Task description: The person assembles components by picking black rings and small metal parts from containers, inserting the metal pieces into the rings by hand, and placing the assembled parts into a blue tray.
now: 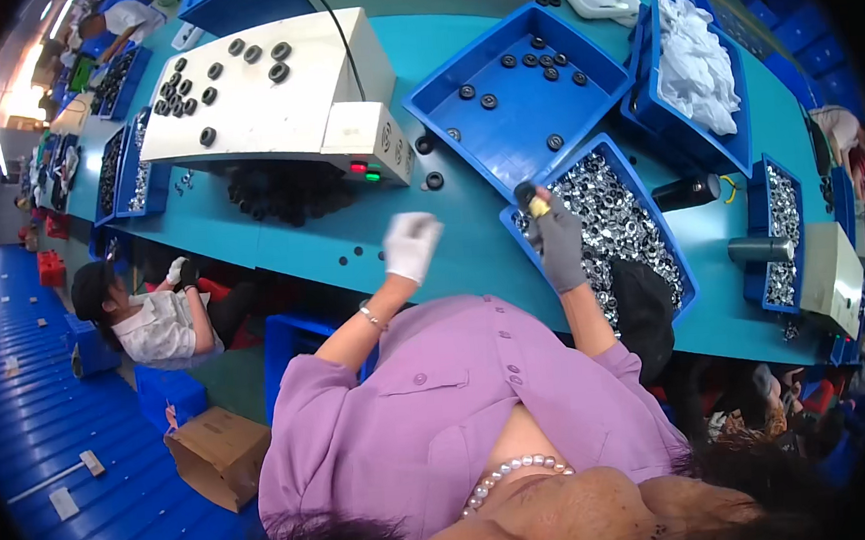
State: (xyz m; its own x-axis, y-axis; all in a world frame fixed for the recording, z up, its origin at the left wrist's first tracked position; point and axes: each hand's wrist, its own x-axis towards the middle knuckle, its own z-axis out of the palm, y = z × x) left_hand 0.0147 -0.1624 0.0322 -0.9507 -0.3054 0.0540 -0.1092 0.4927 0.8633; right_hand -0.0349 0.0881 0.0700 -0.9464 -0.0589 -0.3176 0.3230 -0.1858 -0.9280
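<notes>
My left hand (413,247), in a white glove, is held over the near part of the teal table with its fingers curled in. Whatever it may hold is hidden. In a grey glove, my right hand (560,248) is over the left side of a blue bin (692,287) full of small shiny metal parts (622,219). Its fingers close round a small black round piece (524,192), with something yellow (539,206) at the fingertips. Just beyond, a larger blue tray (488,131) holds several black round parts (489,101).
A cream machine (270,91) with black rings on top stands at the left, more black parts (282,195) heaped beneath it. At the right are a blue bin of white plastic bags (696,66) and a black bottle (686,192). A co-worker (160,319) sits at the left.
</notes>
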